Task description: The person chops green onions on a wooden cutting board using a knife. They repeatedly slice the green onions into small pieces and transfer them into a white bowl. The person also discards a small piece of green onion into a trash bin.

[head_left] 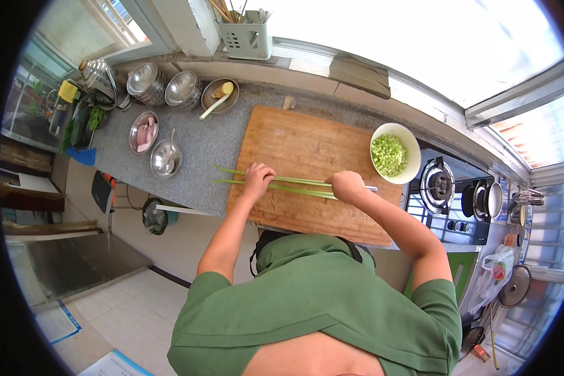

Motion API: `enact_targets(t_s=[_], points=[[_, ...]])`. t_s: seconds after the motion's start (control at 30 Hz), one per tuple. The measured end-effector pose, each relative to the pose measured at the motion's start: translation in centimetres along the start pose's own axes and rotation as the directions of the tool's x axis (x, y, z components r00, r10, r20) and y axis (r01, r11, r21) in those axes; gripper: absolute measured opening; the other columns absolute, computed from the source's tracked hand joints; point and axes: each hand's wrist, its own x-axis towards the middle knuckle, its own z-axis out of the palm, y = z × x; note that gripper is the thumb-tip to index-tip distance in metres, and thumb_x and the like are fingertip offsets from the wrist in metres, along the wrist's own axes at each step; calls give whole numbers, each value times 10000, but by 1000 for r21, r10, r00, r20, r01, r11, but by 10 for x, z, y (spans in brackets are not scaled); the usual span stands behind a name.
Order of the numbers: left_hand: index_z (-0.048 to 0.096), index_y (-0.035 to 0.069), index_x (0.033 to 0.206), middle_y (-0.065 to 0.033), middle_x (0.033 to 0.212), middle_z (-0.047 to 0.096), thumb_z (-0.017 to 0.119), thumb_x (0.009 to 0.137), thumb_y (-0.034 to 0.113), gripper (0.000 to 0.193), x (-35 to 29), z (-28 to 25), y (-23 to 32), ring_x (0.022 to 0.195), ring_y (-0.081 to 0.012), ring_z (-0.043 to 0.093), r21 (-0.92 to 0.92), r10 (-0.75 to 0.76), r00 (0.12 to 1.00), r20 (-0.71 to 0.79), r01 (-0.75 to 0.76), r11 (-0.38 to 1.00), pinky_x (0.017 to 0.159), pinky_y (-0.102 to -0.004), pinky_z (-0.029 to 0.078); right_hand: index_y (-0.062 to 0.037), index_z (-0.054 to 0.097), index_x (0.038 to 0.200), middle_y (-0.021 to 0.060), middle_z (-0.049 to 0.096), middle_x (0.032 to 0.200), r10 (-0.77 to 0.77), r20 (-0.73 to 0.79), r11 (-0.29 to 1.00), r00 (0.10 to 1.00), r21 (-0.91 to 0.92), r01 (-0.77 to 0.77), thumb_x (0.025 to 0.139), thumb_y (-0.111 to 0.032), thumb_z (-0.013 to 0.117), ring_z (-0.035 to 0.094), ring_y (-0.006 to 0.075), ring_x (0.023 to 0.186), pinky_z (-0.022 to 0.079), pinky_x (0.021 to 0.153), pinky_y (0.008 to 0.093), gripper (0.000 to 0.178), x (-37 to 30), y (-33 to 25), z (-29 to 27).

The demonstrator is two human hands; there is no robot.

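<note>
Long thin green stalks [307, 190], apparently celery, lie in two lines across the wooden cutting board [313, 138]. My left hand [257, 180] presses down near their left ends, its fingers curled onto them. At their right ends my right hand [348, 187] is closed in a fist around a knife; only the silvery end of its handle [371, 188] sticks out, and the blade is mostly hidden. On the board's far right corner stands a white bowl [413, 150] holding finely chopped green pieces [389, 155].
Left of the board, the grey counter [200, 141] carries a metal bowl of pale pink meat [145, 135], a metal bowl with a spoon [167, 159], stacked metal bowls [145, 81] and a bowl with ginger and scallion [220, 96]. A gas stove [438, 185] adjoins on the right.
</note>
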Motion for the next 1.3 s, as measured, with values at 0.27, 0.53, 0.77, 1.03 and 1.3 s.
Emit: enact_targets(t_s=[0.27,0.53,0.77,1.03,1.3], points=[[706,125,824,-6,889,623,752,767,125,73,0,1,-10,972,-245,554,-27,29,999,16,-29,999,869,-403,410,-190,743,1086,135,723,987,-35,-32,999,999,-20,35,848,-97,575,696,316,933,562,787,411,305,6,-6,1],[704,127,810,-16,880,620,793,706,98,141,1,1,-8,961,-250,558,-17,63,998,8,-63,998,862,-393,414,-46,746,940,175,726,977,-13,94,994,996,-108,23,845,-143,636,712,330,915,574,746,422,175,19,-20,-2],[684,79,799,-47,852,611,793,690,58,156,2,0,-10,896,-273,557,-37,134,991,-26,-135,990,840,-395,432,-49,747,973,175,722,1025,28,104,994,994,-111,-16,885,-150,590,709,321,964,574,795,416,207,18,-23,-13],[680,78,804,-37,876,606,772,740,109,116,1,-4,-8,948,-262,546,-47,110,994,23,-109,993,876,-403,395,-30,740,965,174,722,1007,134,96,974,986,-196,-113,893,-133,551,708,335,948,575,778,431,226,-30,49,-19],[678,83,812,-42,887,596,766,746,106,113,2,-3,-10,953,-268,540,-18,96,994,49,-96,995,867,-405,396,-39,741,963,193,719,952,137,46,974,990,-187,-126,844,-94,585,707,354,907,571,749,441,204,-57,116,5]])
